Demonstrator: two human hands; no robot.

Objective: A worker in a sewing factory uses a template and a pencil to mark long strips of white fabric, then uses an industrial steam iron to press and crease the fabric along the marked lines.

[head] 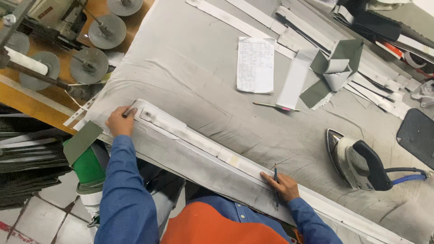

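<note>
A long white strip [203,143] lies along the near edge of the grey padded table [194,68]. My left hand [120,121] presses down on the strip's left end, fingers bent, next to a small grey patch [148,114]. My right hand [282,184] rests flat on the strip further right and grips a dark pencil [275,185] that points across the strip. Blue sleeves cover both arms, and an orange garment shows below.
An iron [359,163] with a blue cord stands at the right. A lined paper sheet [256,64], a loose pencil [275,106], and white and grey-green fabric strips [334,68] lie farther back. Metal discs [89,64] on a wooden bench stand at the left.
</note>
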